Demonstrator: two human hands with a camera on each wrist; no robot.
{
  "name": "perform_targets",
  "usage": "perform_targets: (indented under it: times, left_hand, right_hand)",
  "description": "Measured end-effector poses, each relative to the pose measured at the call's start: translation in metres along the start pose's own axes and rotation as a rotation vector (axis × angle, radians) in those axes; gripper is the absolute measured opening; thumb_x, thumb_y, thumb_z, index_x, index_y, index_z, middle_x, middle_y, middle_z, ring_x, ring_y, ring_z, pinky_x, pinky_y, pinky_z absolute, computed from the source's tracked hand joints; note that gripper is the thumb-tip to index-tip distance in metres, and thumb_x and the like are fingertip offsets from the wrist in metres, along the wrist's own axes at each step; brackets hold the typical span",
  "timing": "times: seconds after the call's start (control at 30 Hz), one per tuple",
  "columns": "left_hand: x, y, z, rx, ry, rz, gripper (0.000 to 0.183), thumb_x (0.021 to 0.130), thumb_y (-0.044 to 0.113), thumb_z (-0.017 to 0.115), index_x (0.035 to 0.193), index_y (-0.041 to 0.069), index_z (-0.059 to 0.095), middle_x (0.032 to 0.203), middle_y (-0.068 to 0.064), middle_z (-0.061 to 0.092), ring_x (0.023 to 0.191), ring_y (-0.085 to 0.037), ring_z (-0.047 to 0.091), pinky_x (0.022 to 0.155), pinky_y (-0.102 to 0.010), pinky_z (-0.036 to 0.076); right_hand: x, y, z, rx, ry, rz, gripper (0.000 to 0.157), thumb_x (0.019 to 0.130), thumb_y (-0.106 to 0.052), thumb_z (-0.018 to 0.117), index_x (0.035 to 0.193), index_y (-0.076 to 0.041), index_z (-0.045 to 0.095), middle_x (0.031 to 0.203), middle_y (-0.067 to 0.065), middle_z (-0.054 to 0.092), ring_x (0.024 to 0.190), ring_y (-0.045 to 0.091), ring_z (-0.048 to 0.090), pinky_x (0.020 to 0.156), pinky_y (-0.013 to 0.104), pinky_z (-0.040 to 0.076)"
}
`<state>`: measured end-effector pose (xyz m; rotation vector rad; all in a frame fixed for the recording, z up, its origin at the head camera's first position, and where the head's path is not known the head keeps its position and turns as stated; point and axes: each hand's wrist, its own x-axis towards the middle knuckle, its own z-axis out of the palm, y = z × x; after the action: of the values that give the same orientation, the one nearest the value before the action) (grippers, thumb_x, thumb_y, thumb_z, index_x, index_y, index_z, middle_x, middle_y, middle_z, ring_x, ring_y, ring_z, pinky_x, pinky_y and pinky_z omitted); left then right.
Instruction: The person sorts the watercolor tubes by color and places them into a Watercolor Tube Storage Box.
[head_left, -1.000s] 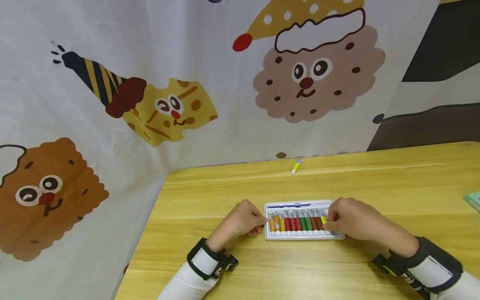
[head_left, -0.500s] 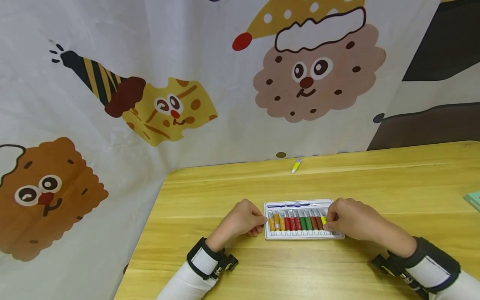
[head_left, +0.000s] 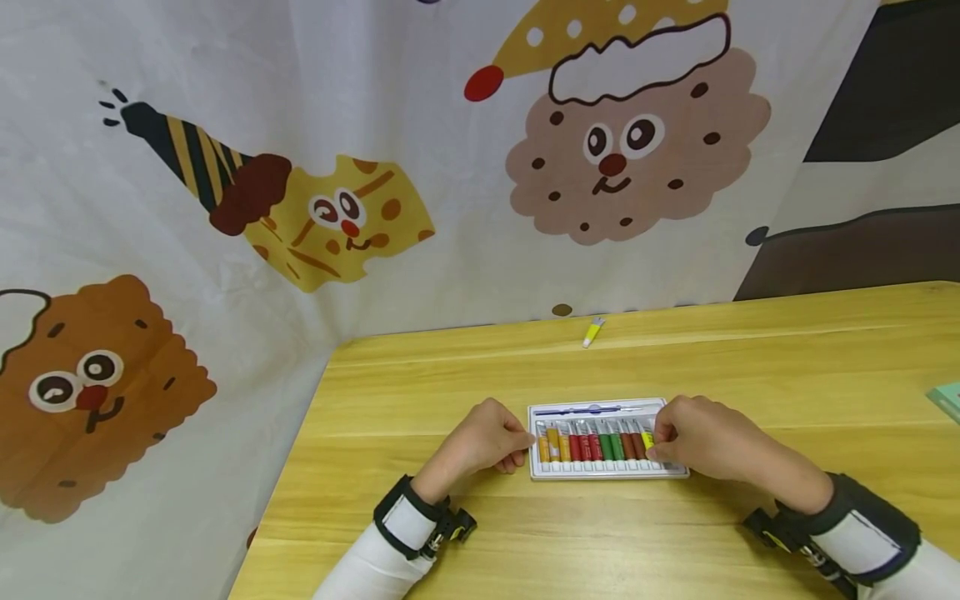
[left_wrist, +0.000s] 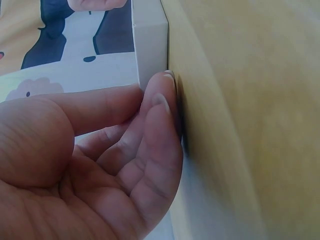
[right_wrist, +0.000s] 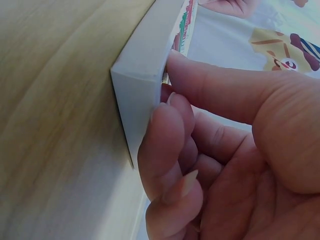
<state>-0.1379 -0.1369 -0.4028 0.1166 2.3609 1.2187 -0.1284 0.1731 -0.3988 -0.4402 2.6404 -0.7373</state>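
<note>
A white tray of paint tubes (head_left: pixel 592 477) lies flat on the wooden table, with a thin blue paintbrush (head_left: pixel 581 411) along its far side. Its upright tubes run from orange through red, green and brown to yellow. My left hand (head_left: pixel 483 437) pinches the tray's left end, thumb at the rim and fingers curled against the outer side. At the right end, my right hand (head_left: pixel 701 437) grips the tray, its thumb reaching over the rim beside the yellow paint tube (head_left: pixel 647 438). That hand hides the tray's right corner and whatever lies under it.
One loose yellow paint tube (head_left: pixel 593 332) lies near the table's back edge. A pale green object (head_left: pixel 947 402) is partly seen at the far right. Behind the table (head_left: pixel 420 379) hangs a white cloth (head_left: pixel 450 250) printed with cartoon biscuits and cheese.
</note>
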Motion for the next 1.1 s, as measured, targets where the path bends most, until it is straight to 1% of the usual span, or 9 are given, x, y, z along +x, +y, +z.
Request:
perform_targets:
  times: [0.2, 0.4, 0.83, 0.97, 1.1]
  left_hand:
    - [0.0, 0.0, 0.0, -0.008, -0.002, -0.001, 0.024, 0.098, 0.006, 0.073, 0.075, 0.0, 0.076, 0.063, -0.011, 0.069, 0.051, -0.014, 0.062, 0.049, -0.028, 0.055]
    - [0.0, -0.001, -0.001, -0.007, -0.005, 0.006, 0.024, 0.098, 0.006, 0.073, 0.075, 0.0, 0.076, 0.065, -0.012, 0.069, 0.052, -0.015, 0.063, 0.05, -0.029, 0.056]
    - [-0.001, 0.002, -0.002, -0.007, -0.013, 0.007, 0.024, 0.098, 0.006, 0.073, 0.075, 0.0, 0.076, 0.066, -0.014, 0.07, 0.052, -0.016, 0.063, 0.05, -0.029, 0.056]
    - [-0.001, 0.002, -0.002, -0.002, -0.016, 0.014, 0.024, 0.098, 0.006, 0.073, 0.075, 0.0, 0.077, 0.066, -0.014, 0.07, 0.052, -0.016, 0.063, 0.05, -0.029, 0.056]
    - [-0.001, 0.002, -0.002, 0.001, -0.015, 0.013, 0.024, 0.098, 0.007, 0.074, 0.075, 0.0, 0.077, 0.066, -0.014, 0.07, 0.052, -0.017, 0.064, 0.051, -0.03, 0.056]
  right_hand:
    - [-0.001, 0.0, 0.0, 0.012, 0.003, -0.009, 0.023, 0.09, -0.02, 0.083, 0.074, -0.017, 0.066, 0.068, -0.004, 0.055, 0.058, 0.014, 0.045, 0.052, 0.028, 0.03]
    - [0.0, 0.001, 0.001, 0.019, -0.003, -0.017, 0.024, 0.091, -0.02, 0.083, 0.075, -0.017, 0.065, 0.068, -0.003, 0.053, 0.058, 0.014, 0.044, 0.053, 0.028, 0.029]
    - [-0.001, 0.001, 0.001, 0.009, 0.004, -0.02, 0.021, 0.092, -0.021, 0.082, 0.078, -0.017, 0.066, 0.071, -0.003, 0.056, 0.061, 0.015, 0.049, 0.054, 0.029, 0.035]
    - [-0.001, -0.002, -0.003, 0.003, 0.005, -0.042, 0.018, 0.093, -0.022, 0.08, 0.081, -0.017, 0.067, 0.068, -0.004, 0.053, 0.057, 0.014, 0.046, 0.052, 0.028, 0.033]
    - [0.005, -0.008, -0.01, -0.015, 0.047, -0.083, 0.013, 0.095, -0.022, 0.079, 0.087, -0.015, 0.071, 0.071, -0.004, 0.056, 0.057, 0.013, 0.045, 0.051, 0.027, 0.033]
